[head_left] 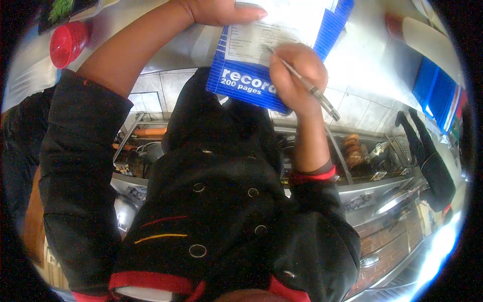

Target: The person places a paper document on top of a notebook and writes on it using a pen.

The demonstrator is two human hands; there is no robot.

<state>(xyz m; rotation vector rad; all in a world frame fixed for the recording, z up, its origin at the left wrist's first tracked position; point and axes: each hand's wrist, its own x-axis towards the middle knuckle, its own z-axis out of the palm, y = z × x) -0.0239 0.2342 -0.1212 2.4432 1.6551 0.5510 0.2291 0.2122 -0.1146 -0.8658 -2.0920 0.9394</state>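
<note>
My right hand (300, 75) is closed around a pen (314, 93), its tip touching a white printed form (246, 45). The form lies on a blue record book (229, 83) marked "200 pages". At the top edge, my left hand (219, 11) rests at the upper left of the form, its thumb stretched out flat across the paper. The other fingers of that hand are mostly cut off by the frame.
Red bowls (68, 45) stand at the upper left on a metal counter (183, 30). A blue binder (435, 93) lies at the right. Behind me are shelves with food (354, 150) and pans. Another person in dark clothes (430, 161) stands at the right.
</note>
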